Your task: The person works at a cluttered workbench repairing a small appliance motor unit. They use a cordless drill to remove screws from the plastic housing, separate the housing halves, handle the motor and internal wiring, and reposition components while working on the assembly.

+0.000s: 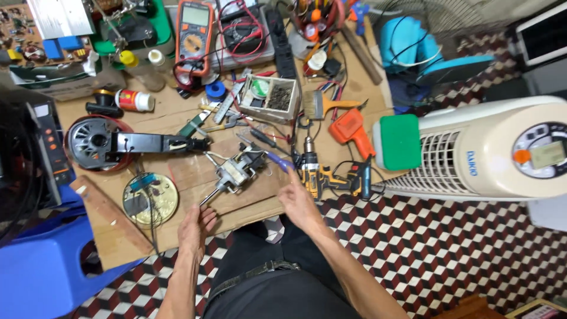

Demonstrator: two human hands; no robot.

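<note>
The left hand rests on the cardboard sheet near the small motor; the right hand reaches toward the cordless drill

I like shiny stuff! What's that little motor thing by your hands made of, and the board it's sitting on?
The small motor looks like bare metal: grey, with a dull shine, and a thin metal-looking shaft pointing toward the left hand. Its darker parts could be plastic; that is hard to tell. The board looks like brown cardboard: matte, flat, with creases and raw edges. The right hand rests at its edge.
</note>
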